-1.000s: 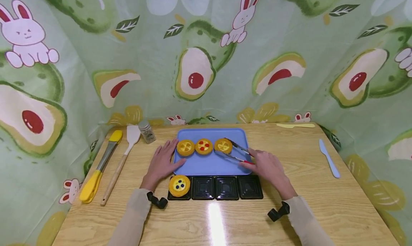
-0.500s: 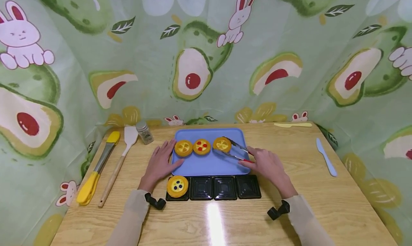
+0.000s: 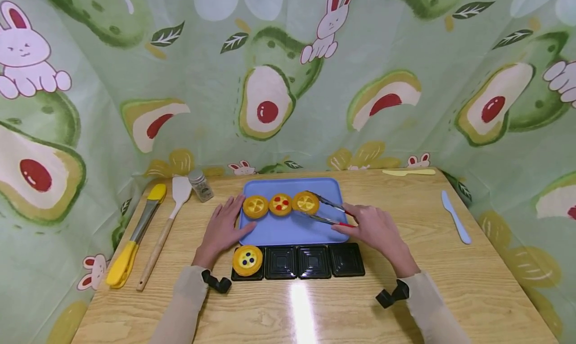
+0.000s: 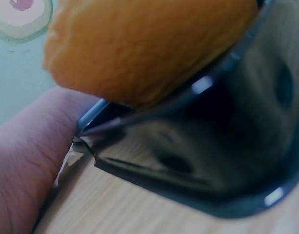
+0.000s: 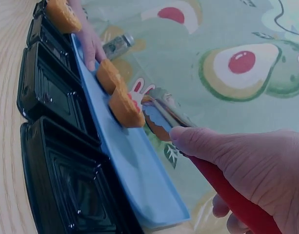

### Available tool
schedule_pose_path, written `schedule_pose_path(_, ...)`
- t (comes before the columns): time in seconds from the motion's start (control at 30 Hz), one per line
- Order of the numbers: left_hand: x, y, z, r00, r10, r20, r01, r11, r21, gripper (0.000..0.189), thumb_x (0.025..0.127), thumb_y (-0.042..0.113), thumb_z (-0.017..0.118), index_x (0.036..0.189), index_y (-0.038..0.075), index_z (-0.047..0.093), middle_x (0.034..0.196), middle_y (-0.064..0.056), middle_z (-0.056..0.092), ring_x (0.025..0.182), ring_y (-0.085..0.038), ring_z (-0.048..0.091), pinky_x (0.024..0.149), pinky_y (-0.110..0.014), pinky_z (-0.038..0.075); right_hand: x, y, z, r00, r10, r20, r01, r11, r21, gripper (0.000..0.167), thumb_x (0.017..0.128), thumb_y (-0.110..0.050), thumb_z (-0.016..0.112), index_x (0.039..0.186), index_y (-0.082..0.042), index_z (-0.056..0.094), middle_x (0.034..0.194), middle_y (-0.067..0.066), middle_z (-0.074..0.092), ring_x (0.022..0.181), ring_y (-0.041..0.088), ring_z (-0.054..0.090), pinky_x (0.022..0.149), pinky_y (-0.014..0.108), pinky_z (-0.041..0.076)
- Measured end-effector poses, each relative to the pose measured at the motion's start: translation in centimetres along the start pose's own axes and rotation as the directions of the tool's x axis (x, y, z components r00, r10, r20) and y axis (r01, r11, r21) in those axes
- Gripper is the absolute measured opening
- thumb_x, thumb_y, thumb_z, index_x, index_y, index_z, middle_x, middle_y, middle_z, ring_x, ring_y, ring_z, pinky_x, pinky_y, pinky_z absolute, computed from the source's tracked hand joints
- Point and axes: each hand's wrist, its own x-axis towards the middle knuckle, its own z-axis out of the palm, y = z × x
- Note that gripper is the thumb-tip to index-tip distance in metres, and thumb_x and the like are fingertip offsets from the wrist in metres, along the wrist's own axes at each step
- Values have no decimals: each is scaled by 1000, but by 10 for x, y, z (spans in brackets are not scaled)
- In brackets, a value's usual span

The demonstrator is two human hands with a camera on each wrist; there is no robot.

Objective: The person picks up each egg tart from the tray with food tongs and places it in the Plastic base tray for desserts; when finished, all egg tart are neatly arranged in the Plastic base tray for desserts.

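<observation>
My right hand [image 3: 377, 229] holds red-handled metal tongs [image 3: 321, 218], their arms spread on either side of a yellow-topped tart [image 3: 306, 203]. That tart sits at the right end of a row on the blue tray [image 3: 283, 234]. Beside it, appearing to touch it, is a tart with red pieces [image 3: 280, 204], then another yellow-topped tart [image 3: 255, 207]. My left hand [image 3: 225, 228] rests at the tray's left edge, thumb over the rim. A tart with dark blue dots [image 3: 247, 261] sits in the leftmost black square container; the left wrist view shows its side [image 4: 154, 48] close up.
More black containers [image 3: 281, 262] line the tray's front edge. To the left lie yellow-tipped tongs [image 3: 146, 229], a white spatula [image 3: 181, 189] and a shaker jar [image 3: 201, 185]. A yellow knife [image 3: 408, 172] lies at the back, a blue knife [image 3: 455, 216] at the right.
The tart between the tongs has shifted slightly left, closing the gap to the red-topped tart. My right hand keeps its hold on the tongs; the left hand stays at the tray edge.
</observation>
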Motion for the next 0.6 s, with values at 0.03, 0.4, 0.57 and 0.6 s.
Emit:
schedule_pose_path(0.03, 0, 0, 0, 1000, 1, 0, -1, 1000, 2, 101, 94, 77, 53, 169, 20, 19, 173, -1, 23, 161, -29, 17, 128, -57, 10, 0, -2, -1, 1000, -5, 4, 5, 1000, 0, 48, 81, -57, 85, 104, -16, 73, 61, -8, 42, 49, 10, 39, 43, 25, 28)
schedule_pose_path(0.4, 0, 2, -2, 1000, -1, -5, 1, 1000, 1, 100, 94, 76, 53, 169, 20, 20, 174, -1, 22, 161, -29, 17, 129, -56, 10, -2, -20, -13, 996, -92, 14, 91, 995, 51, 42, 82, -59, 83, 93, -22, 67, 60, -12, 33, 50, 6, 36, 45, 24, 26)
schedule_pose_path(0.57, 0, 3, -2, 1000, -3, -1, 3, 1000, -2, 100, 94, 77, 52, 169, 20, 20, 174, -1, 22, 161, -29, 17, 129, -56, 10, -6, -28, -14, 987, -160, 6, 159, 987, 17, 42, 81, -58, 84, 92, -24, 62, 61, -14, 37, 52, 5, 37, 44, 22, 27)
schedule_pose_path(0.6, 0, 3, -2, 1000, -2, -2, 2, 1000, -2, 100, 94, 77, 52, 169, 20, 20, 174, -1, 22, 161, -29, 17, 129, -56, 10, -8, -30, -14, 985, -171, 9, 171, 985, 9, 42, 80, -58, 84, 93, -23, 64, 62, -14, 38, 52, 4, 37, 44, 21, 27)
